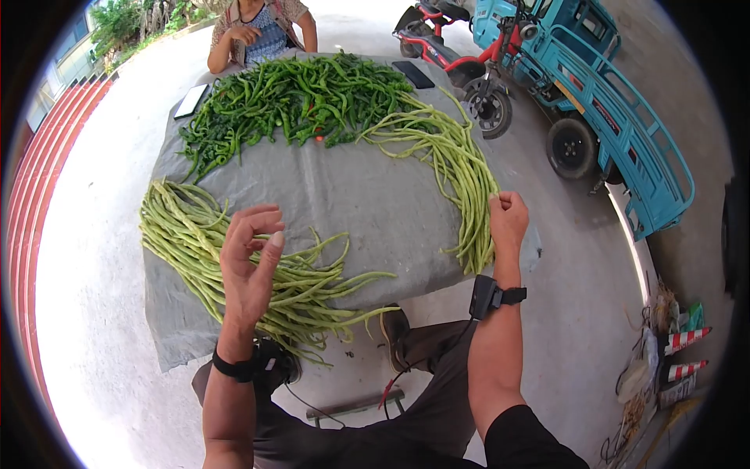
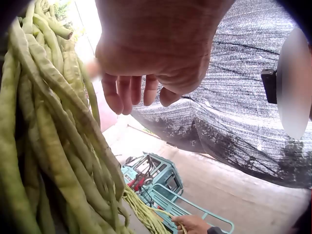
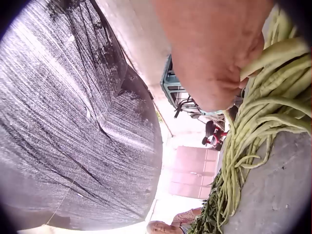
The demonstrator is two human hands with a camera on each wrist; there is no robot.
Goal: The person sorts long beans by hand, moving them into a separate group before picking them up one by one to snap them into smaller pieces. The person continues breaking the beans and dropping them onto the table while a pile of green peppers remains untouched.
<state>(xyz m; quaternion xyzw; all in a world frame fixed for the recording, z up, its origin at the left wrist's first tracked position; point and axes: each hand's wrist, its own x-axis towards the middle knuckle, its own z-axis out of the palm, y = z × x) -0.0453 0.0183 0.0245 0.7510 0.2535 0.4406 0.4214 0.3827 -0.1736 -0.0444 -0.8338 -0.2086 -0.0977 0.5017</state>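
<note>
My left hand (image 1: 247,273) hovers above a pile of long green beans (image 1: 183,242) at the table's near left. Its fingers are loosely bent with nothing between them; the left wrist view shows those fingers (image 2: 127,95) hanging beside the beans. On the right, my right hand (image 1: 508,223) pinches a long bean (image 3: 275,52) at the outer edge of a second bean bundle (image 1: 461,168). That bundle lies lengthwise along the table's right side. Most of the right fingertips are hidden behind the hand in the right wrist view.
Green chili peppers (image 1: 312,94) form a wide heap across the far side of the grey-covered table (image 1: 359,195). A white phone-like slab (image 1: 191,101) and a dark one (image 1: 414,74) flank it. Another person (image 1: 266,31) sits opposite. A blue cargo tricycle (image 1: 609,109) stands right.
</note>
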